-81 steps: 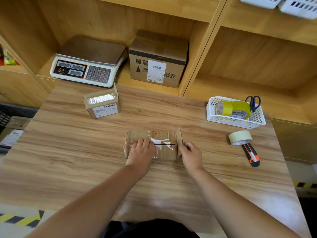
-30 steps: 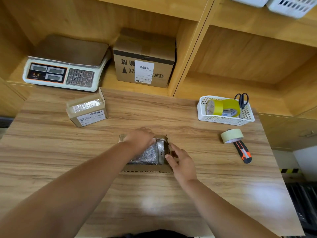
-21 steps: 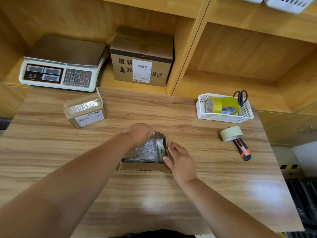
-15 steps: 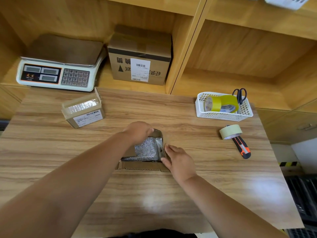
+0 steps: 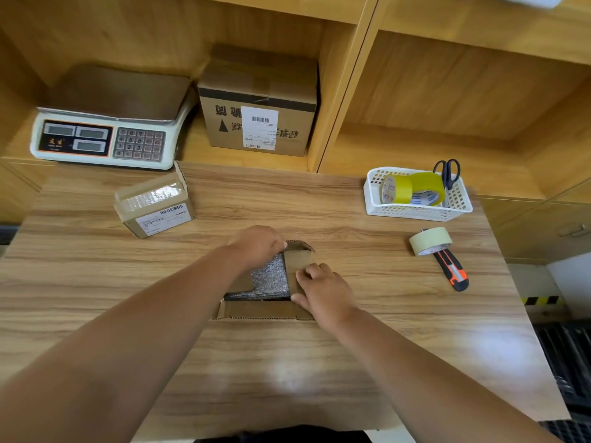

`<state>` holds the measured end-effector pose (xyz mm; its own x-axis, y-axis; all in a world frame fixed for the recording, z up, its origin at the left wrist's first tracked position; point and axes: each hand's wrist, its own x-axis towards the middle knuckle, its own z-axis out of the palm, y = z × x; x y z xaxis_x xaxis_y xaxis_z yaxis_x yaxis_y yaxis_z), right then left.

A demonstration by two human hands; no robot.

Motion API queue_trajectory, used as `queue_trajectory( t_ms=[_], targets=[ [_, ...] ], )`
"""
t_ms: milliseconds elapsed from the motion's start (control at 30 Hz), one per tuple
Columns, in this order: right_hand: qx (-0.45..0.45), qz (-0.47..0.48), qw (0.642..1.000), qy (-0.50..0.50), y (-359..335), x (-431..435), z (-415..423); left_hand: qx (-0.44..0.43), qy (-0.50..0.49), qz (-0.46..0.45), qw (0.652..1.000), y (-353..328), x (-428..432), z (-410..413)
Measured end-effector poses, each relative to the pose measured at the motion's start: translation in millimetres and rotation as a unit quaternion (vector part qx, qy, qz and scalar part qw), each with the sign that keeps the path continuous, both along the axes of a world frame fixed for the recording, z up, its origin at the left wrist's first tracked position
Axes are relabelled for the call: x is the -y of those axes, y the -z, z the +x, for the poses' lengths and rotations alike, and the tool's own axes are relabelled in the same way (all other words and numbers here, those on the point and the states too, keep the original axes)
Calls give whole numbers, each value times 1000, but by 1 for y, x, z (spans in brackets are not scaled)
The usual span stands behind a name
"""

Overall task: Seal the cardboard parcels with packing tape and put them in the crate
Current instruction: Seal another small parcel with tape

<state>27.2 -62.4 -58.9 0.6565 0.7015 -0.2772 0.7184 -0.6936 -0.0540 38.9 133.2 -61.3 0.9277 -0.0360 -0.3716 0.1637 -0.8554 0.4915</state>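
A small cardboard parcel [image 5: 265, 310] lies open at the middle of the table, its near flap flat on the wood and a silver padded pouch [image 5: 268, 278] showing inside. My left hand [image 5: 257, 244] grips the parcel's far left side. My right hand [image 5: 321, 290] presses the right side flap down over the pouch. A second small parcel [image 5: 155, 204], taped with clear film and labelled, sits at the table's far left. A pale tape roll [image 5: 430, 240] lies at the right. No crate shows clearly in this view.
An orange-black utility knife [image 5: 454, 271] lies beside the pale roll. A white basket [image 5: 415, 212] holds yellow tape and scissors [image 5: 447, 172]. On the shelf behind stand a weighing scale [image 5: 105, 135] and a larger labelled carton [image 5: 259, 103].
The parcel lay taped side up 2.7 s ago; it now lies open with the pouch showing. In the last second my right hand has folded the right flap inward.
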Motion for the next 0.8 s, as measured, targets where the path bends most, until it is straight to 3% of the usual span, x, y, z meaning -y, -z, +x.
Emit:
queue_trajectory(
  t_ms=[200, 267, 367, 433, 633, 800],
  targets=[
    [-117, 133, 977, 119, 2, 11, 2, 21, -12, 0, 1000, 7, 4, -19],
    [-195, 217, 931, 220, 3, 13, 6, 24, -9, -2, 1000, 9, 6, -25],
    [-279, 351, 819, 358, 1, 15, 11, 24, 2, -24, 999, 9, 5, -34],
    [-278, 390, 789, 386, -3, 18, 12, 21, -13, -21, 999, 8, 0, -42],
    [-270, 305, 848, 338, -4, 23, 5, -21, -107, -84, 990, -7, -22, -73],
    [-275, 280, 874, 287, -4, 11, 4, -30, -82, 4, 996, -4, -27, -93]
  ],
)
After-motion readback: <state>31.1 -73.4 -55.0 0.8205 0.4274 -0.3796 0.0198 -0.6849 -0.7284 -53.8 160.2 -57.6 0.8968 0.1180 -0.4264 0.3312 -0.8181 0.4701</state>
